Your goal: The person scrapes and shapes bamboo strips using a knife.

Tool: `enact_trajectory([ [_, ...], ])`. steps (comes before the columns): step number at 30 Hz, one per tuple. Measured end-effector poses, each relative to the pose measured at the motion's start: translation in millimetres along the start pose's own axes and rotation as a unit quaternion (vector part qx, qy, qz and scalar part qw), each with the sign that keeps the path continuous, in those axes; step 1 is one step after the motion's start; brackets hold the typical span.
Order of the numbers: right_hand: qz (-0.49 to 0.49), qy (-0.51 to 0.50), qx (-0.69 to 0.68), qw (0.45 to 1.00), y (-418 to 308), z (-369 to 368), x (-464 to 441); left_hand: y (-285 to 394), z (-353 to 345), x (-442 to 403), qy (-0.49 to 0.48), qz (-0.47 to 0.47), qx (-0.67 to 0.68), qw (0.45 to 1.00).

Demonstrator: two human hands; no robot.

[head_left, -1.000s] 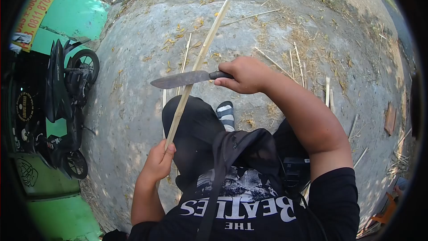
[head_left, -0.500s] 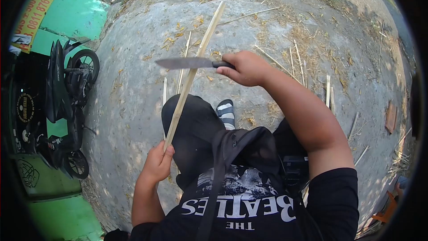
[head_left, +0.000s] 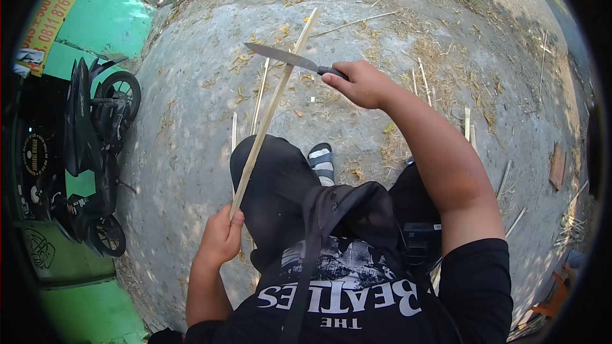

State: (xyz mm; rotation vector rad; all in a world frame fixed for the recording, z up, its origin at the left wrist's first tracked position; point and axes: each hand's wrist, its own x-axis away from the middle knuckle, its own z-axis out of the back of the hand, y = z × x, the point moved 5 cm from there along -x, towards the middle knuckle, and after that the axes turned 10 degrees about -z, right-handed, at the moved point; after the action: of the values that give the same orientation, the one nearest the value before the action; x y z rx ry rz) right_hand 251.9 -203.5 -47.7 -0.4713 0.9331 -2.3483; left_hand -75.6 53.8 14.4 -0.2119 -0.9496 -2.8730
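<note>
My left hand (head_left: 221,237) is closed around the lower end of a long pale bamboo strip (head_left: 263,130), which slants up and away over my knee. In my right hand (head_left: 361,83) is the dark handle of a large knife (head_left: 280,55). Its blade lies across the upper part of the strip, tilted with the tip up to the left. Blade and strip look to be touching. Thinner bamboo pieces (head_left: 260,97) lie on the ground behind the strip.
At the left a black motorcycle (head_left: 95,134) stands by a green wall (head_left: 108,19). More strips (head_left: 467,124), dry leaves and shavings lie on the concrete ground (head_left: 191,57). A brown block (head_left: 558,167) lies at the right. My sandalled foot (head_left: 322,162) is in front of me.
The knife has moved up along the strip towards its far end, and its blade has turned from near level to tip-up. The strip has shifted slightly.
</note>
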Motion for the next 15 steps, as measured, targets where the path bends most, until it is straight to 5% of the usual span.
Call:
enact_trajectory([
  [2,-0.044,-0.017,0.048,0.998,16.2,9.0,-1.9,-1.2,0.6,-0.6,-0.015,0.0,-0.032,0.999],
  [9,0.119,-0.063,0.085,0.987,-42.3,-31.9,21.9,0.8,-0.2,-4.4,-0.009,0.001,-0.049,0.999],
  [12,-0.051,0.04,-0.027,0.998,18.6,7.7,-5.0,0.7,10.5,7.0,0.003,0.04,0.004,0.999],
  [15,-0.059,-0.008,0.069,0.996,39.0,2.0,-0.5,-11.0,14.3,18.9,-0.027,0.041,-0.026,0.998],
])
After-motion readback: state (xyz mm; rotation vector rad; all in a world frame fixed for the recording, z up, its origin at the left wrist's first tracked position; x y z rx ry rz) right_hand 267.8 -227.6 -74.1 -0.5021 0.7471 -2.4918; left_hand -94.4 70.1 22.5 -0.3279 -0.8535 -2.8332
